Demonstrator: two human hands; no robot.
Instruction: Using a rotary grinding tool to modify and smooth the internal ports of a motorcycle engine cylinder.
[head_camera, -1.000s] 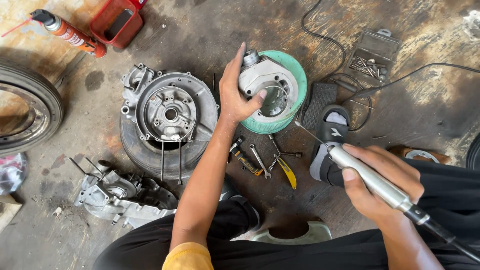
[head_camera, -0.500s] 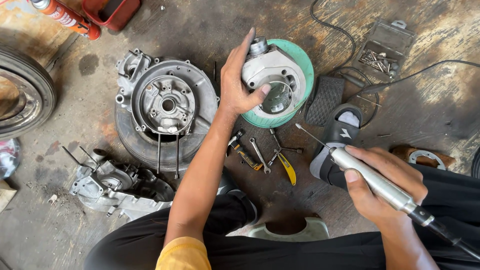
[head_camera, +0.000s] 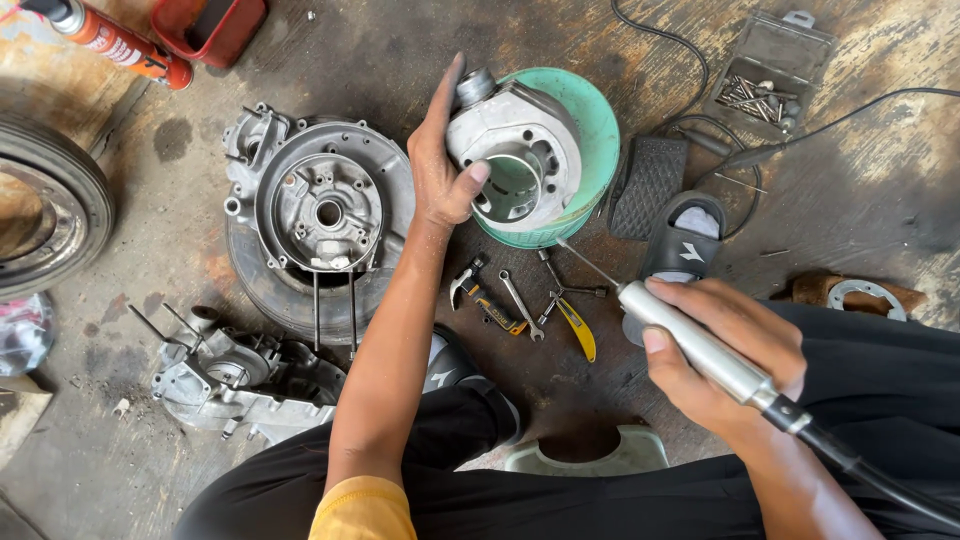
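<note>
Engine cylinder (head_camera: 520, 150), grey cast metal, open bore

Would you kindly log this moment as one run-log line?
left hand: grips cylinder on green tub | right hand: holds grinder, bit near bore | tools on floor

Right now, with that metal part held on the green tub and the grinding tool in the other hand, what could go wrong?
1. The left hand grips the metal cylinder with its thumb at the bore rim, close to where the thin bit of the rotary tool points; a slip could nick the thumb.
2. The cylinder merely rests on the green tub, so it might tip.
3. The right hand holds a tool whose cable trails over the lap and could snag.
</note>
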